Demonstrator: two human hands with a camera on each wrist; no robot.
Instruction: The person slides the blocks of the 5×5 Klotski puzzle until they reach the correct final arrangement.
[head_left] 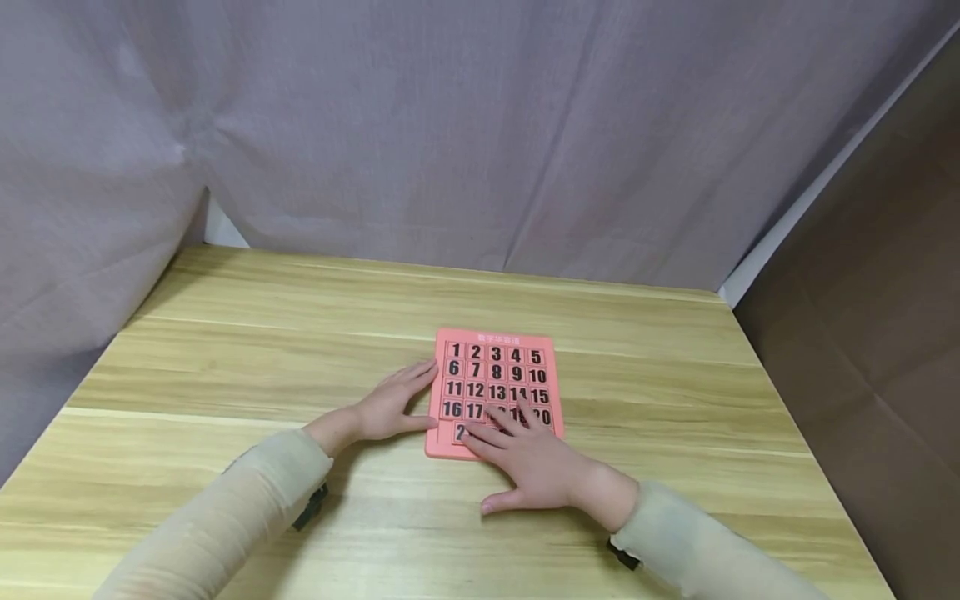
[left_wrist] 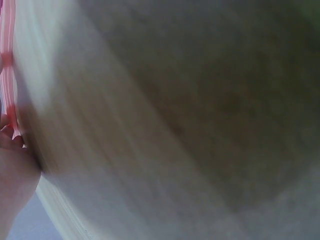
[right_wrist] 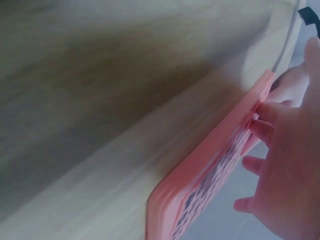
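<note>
A light wooden tabletop [head_left: 247,350] with long streaks of grain spreads under and around both hands, running well out to their left, right and far side. Beyond the hands, at the tabletop's far edge, a grey-lilac curtain [head_left: 420,125] hangs in soft folds and wraps round the left side as well. To the right of the hands, past the tabletop's edge, stands a dark brown panel [head_left: 877,317], with a narrow white strip [head_left: 817,187] running between it and the curtain.
</note>
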